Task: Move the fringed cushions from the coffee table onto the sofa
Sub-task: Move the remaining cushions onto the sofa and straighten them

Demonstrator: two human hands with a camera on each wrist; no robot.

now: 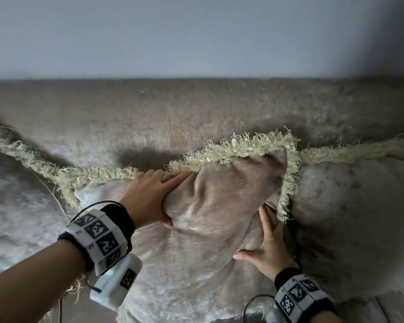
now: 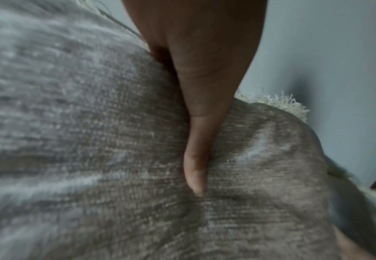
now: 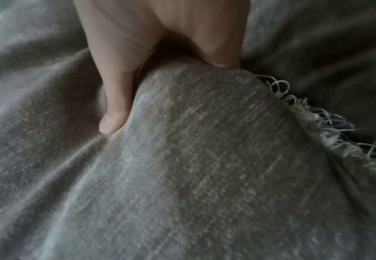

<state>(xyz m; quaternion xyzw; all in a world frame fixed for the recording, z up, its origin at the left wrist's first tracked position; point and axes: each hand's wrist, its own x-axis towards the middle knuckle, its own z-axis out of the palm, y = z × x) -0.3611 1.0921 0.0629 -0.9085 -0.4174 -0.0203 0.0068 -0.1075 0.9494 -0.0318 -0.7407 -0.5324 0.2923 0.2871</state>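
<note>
A beige fringed cushion [image 1: 231,190] with a cream fringe stands in front of the sofa backrest [image 1: 196,108]. My left hand [image 1: 159,197] grips its upper left edge, fingers on the fringe and thumb dug into the front. My right hand [image 1: 264,236] grips its right side just below the fringed corner. In the left wrist view my thumb [image 2: 195,167] presses a fold into the cushion fabric [image 2: 93,140]. The right wrist view has my thumb [image 3: 115,105] pinching a ridge of the cushion [image 3: 204,158] beside its fringe [image 3: 316,123].
Another fringed cushion [image 1: 21,217] lies on the sofa to the left, and a third one [image 1: 350,206] to the right, both close against the held one. A plain pale wall [image 1: 196,36] rises behind the backrest.
</note>
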